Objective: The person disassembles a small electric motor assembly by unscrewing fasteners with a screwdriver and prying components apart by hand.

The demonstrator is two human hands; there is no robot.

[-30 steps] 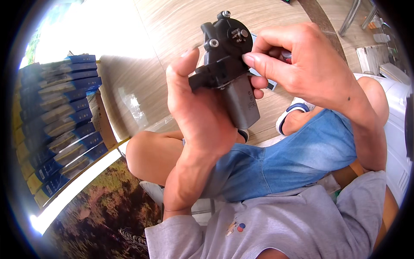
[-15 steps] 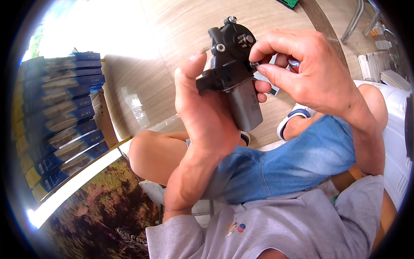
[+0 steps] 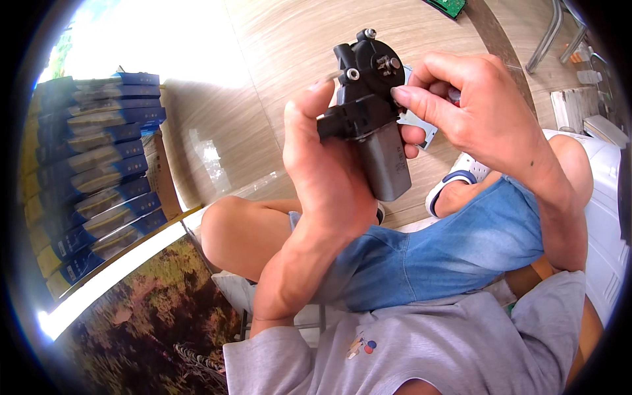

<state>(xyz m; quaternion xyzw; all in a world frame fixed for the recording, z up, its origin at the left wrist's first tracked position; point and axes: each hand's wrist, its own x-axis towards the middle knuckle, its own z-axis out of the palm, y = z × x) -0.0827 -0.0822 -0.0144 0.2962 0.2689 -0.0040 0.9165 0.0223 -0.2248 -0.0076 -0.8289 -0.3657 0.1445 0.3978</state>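
Observation:
My left hand (image 3: 329, 171) is wrapped round a gear motor (image 3: 388, 161), with a black plastic gear housing on top and a silver-grey motor can below. The motor is held up, slightly tilted, with its metal shaft and mounting bosses showing. My right hand (image 3: 480, 99) is closed at the housing's right side, its thumb tip against or very near the black plastic. Whatever lies between its fingertips is hidden. A small red piece (image 3: 454, 97) shows partly behind the curled fingers; its kind cannot be told.
Several blue-and-yellow boxes (image 3: 105, 164) are stacked at the left. A light flat object (image 3: 421, 128) lies below the right hand, partly covered. A green circuit board (image 3: 449, 6) rests on the tiled floor at the top. Metal chair legs (image 3: 546, 36) stand upper right, beside a white container (image 3: 596, 197).
The motor and both hands have shifted slightly right. A small dark screw-like piece seen between my right fingertips earlier is now hidden, and less of the red piece shows.

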